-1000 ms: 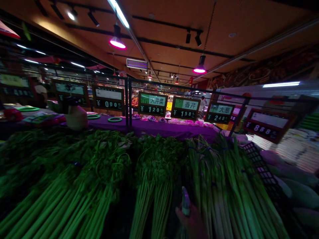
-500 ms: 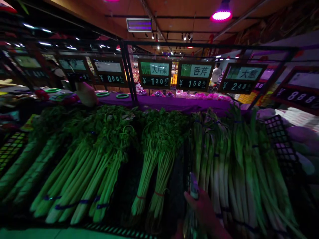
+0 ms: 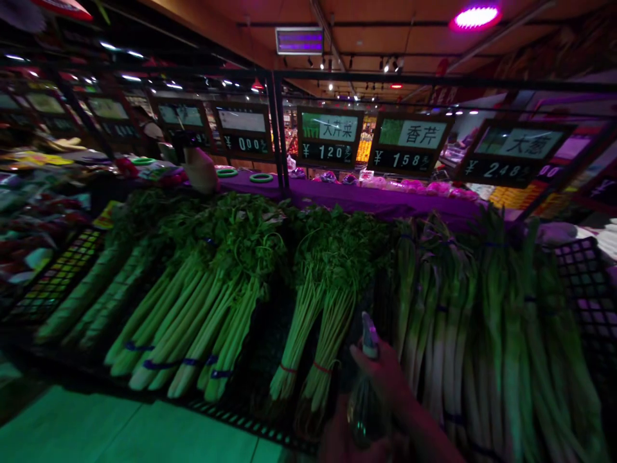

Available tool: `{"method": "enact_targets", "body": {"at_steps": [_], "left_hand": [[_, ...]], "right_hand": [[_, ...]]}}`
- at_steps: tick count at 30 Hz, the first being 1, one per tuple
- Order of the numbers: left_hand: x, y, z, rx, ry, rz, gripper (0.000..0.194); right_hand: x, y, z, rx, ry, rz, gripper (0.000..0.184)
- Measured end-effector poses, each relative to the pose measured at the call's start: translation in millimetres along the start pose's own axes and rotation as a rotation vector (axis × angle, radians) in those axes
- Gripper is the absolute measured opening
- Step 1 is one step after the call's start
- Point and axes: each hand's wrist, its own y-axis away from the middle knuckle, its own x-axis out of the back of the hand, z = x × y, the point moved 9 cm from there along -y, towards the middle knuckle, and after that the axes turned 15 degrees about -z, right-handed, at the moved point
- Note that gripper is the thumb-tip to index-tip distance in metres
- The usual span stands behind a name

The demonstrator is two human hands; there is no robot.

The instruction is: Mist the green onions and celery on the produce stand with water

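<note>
Vegetable stall (image 3: 380,200) inspected: bundled celery (image 3: 193,321) and green onions (image 3: 486,334) laid out. Right hand (image 3: 380,376) has fingers clamped around a spray bottle (image 3: 364,411), held upright just before the onions, beside the celery.

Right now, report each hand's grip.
Right hand: closed, holding a spray bottle.
Left hand: cannot be told, too dark at the frame's bottom edge.

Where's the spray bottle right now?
Head view, lower right of centre: the spray bottle is in the right hand, between the bundled leafy celery and the long green onions.
</note>
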Motion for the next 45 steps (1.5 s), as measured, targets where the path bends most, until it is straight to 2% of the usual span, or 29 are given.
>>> {"method": "enact_targets", "body": {"at_steps": [3,4,7,10,13,17,20,23,26,31,35,40,45], "left_hand": [[30.2,-26.0,46.1,-0.202,-0.009,-0.041,0.075],[42.3,-31.8,60.6,-0.246,-0.027,-0.037,0.081],[80.6,-42.8,96.4,-0.319,-0.133,-0.005,0.101],[119.8,-48.8,121.2,-0.362,-0.183,0.021,0.094],[158.3,-53.3,137.8,-0.368,-0.194,0.055,0.077],[202.1,-57.8,152.4,-0.368,-0.196,0.1,0.072],[229.0,-61.7,153.4,-0.33,-0.193,0.124,0.071],[249.6,-65.2,149.8,-0.304,-0.213,0.124,0.07],[260.9,-68.6,143.7,-0.315,-0.203,0.08,0.071],[263.5,-72.1,124.6,-0.284,-0.165,0.027,0.073],[256.7,-68.1,108.0,-0.279,-0.164,0.012,0.074],[244.3,-54.6,77.0,-0.219,-0.179,-0.025,0.077],[226.7,-31.1,45.5,-0.192,-0.167,-0.083,0.083]], "right_hand": [[14.4,-37.7,-45.5,0.077,0.02,0.041,0.047],[18.9,-49.4,-61.7,0.101,0.028,0.065,0.046],[28.3,-79.3,-104.1,0.157,0.036,0.177,0.045],[28.7,-104.9,-133.1,0.203,0.051,0.287,0.044],[16.9,-137.5,-151.3,0.212,0.064,0.283,0.045],[-6.4,-182.9,-173.4,0.214,0.077,0.231,0.049],[-23.0,-205.8,-186.5,0.2,0.088,0.24,0.046],[-35.1,-215.3,-192.5,0.177,0.109,0.296,0.043],[-46.1,-218.6,-193.0,0.175,0.142,0.308,0.041],[-63.4,-221.8,-181.6,0.167,0.146,0.209,0.047],[-71.6,-211.1,-166.8,0.117,0.165,0.206,0.048],[-84.5,-181.7,-144.3,0.069,0.172,0.23,0.044],[-107.5,-152.3,-121.0,0.047,0.181,0.121,0.042]]}}
